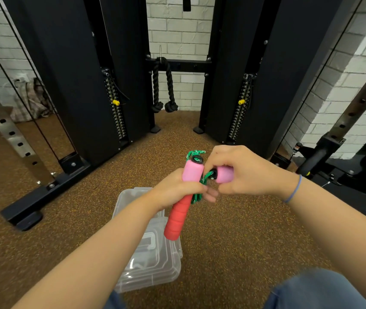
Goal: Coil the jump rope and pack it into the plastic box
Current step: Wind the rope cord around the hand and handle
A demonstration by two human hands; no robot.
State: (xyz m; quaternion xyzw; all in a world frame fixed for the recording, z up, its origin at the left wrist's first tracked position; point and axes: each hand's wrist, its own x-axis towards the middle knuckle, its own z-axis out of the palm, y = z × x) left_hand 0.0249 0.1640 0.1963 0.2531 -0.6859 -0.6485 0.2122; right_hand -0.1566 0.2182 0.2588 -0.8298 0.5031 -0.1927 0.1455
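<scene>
Jump rope: tilted handle pink over red, second handle pink, cord green flecked white. Plastic box clear. Floor brown, yellow-speckled; wall white brick; wristband blue.

Pink-and-red foam-handled jump rope — green braided cord bunched between its handles.
Clear plastic box stands on the floor beneath it.

The brown speckled floor under me carries a clear box, just in front of my knees. The black machine stands on it farther off, and a checked bag lies far left.
</scene>
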